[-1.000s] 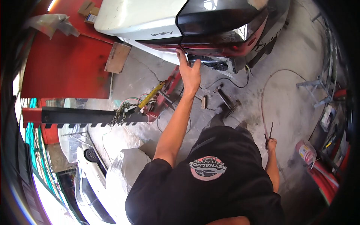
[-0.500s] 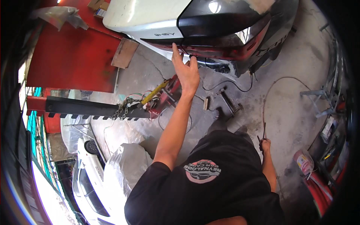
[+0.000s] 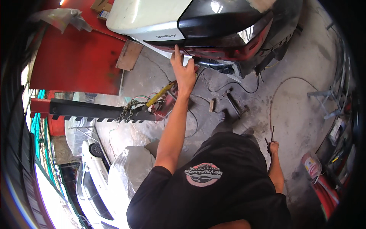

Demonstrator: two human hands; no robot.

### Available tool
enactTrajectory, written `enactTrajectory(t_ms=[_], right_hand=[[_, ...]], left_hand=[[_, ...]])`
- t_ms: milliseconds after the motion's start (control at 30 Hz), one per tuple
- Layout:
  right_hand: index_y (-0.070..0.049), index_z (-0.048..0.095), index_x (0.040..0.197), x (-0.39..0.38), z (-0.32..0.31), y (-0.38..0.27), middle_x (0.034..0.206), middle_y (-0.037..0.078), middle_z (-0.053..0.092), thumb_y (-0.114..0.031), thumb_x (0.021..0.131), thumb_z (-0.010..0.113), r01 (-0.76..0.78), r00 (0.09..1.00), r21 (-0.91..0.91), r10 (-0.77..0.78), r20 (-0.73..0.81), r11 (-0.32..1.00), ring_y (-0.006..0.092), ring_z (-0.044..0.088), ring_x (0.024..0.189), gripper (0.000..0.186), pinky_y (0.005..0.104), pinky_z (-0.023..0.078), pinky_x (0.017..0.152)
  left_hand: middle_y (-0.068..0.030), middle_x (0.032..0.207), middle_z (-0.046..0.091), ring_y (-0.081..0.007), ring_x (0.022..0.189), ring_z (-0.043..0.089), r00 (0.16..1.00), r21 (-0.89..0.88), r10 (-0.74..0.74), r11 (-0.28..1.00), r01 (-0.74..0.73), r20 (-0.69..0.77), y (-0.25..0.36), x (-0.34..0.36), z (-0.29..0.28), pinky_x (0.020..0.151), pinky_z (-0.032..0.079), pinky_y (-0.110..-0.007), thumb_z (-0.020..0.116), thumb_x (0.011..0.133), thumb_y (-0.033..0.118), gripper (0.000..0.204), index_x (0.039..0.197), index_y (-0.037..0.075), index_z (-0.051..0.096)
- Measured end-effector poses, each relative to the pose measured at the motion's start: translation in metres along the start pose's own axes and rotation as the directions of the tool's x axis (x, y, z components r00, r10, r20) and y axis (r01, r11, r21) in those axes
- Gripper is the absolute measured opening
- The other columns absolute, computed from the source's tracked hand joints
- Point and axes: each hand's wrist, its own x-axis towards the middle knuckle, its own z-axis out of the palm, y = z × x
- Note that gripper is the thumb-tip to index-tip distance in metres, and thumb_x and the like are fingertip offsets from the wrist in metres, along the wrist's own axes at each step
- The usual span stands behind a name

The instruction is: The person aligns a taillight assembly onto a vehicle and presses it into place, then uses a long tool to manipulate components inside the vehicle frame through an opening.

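Note:
My left hand (image 3: 183,74) reaches up to the rear of a white car (image 3: 148,19). Its fingers are apart, with the index fingertip at the tail light (image 3: 217,51), near the seam below the white panel. The thumb is by the light's lower edge, and nothing is held. A glossy black panel (image 3: 217,19) lies above the light. Low at my right side, my right hand (image 3: 274,146) is closed around a dark tool with two thin prongs (image 3: 272,134); its exact kind is too small to make out.
A red jack-like frame with a chain (image 3: 129,110) and yellow bar (image 3: 162,93) stands left of my arm. A metal stand (image 3: 233,103), a small wooden block (image 3: 211,105) and hoses (image 3: 272,95) lie on the concrete. Grey plastic sheeting (image 3: 133,168) and a second white car (image 3: 93,187) are lower left.
My left hand has shifted slightly left and down along the tail light's edge. My right hand still grips the pronged tool, a little further right in view.

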Motion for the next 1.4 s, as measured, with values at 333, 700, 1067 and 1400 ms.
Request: enactTrajectory(t_ms=[333, 700, 1067, 1400], right_hand=[[0.004, 0.066, 0.091, -0.001, 0.006, -0.001, 0.057, 0.01, 0.057, -0.009, 0.089, 0.05, 0.013, 1.0, 0.043, -0.013, -0.002, 0.999, 0.0206, 0.051, 0.038, 0.021, 0.0351, 0.038, 0.034], [0.004, 0.068, 0.093, -0.002, 0.008, -0.005, 0.058, 0.012, 0.058, -0.007, 0.089, 0.051, 0.096, 0.995, -0.095, -0.099, -0.026, 0.991, 0.0217, 0.052, 0.039, 0.022, 0.0362, 0.038, 0.035], [0.007, 0.065, 0.111, -0.012, 0.02, 0.018, 0.062, 0.015, 0.063, -0.009, 0.089, 0.052, -0.027, 0.999, -0.053, 0.028, 0.022, 0.998, 0.0233, 0.058, 0.043, 0.029, 0.0366, 0.043, 0.037], [0.003, 0.066, 0.097, 0.009, 0.029, 0.01, 0.057, 0.01, 0.057, -0.01, 0.091, 0.048, 0.094, 0.995, -0.072, -0.092, 0.033, 0.993, 0.0204, 0.052, 0.04, 0.024, 0.0356, 0.04, 0.036]], left_hand=[[-0.0344, 0.152, 0.032, -0.0472, 0.142, 0.035, 0.997, 0.05, 0.018, 0.999, -0.022, 0.078, -0.009, -0.009, 0.005, 0.119, 0.027, -0.044, 0.059, 0.086, 0.009, 0.082, 0.161, 0.008, 0.027], [-0.038, 0.145, 0.036, -0.0516, 0.13, 0.047, 0.994, 0.071, 0.077, 0.994, -0.083, 0.079, 0.001, -0.001, -0.007, 0.111, 0.039, -0.048, 0.055, 0.087, 0.006, 0.075, 0.159, 0.015, 0.035], [-0.0398, 0.141, 0.036, -0.0545, 0.123, 0.05, 0.991, 0.328, 0.006, 0.943, -0.051, 0.136, 0.036, 0.006, -0.004, 0.105, 0.043, -0.05, 0.055, 0.088, 0.009, 0.071, 0.157, 0.011, 0.037], [-0.0294, 0.153, 0.03, -0.0397, 0.13, 0.047, 0.996, 0.081, -0.003, 0.997, -0.004, 0.085, 0.007, -0.004, 0.002, 0.102, 0.049, -0.037, 0.054, 0.086, 0.001, 0.071, 0.155, 0.003, 0.039]])
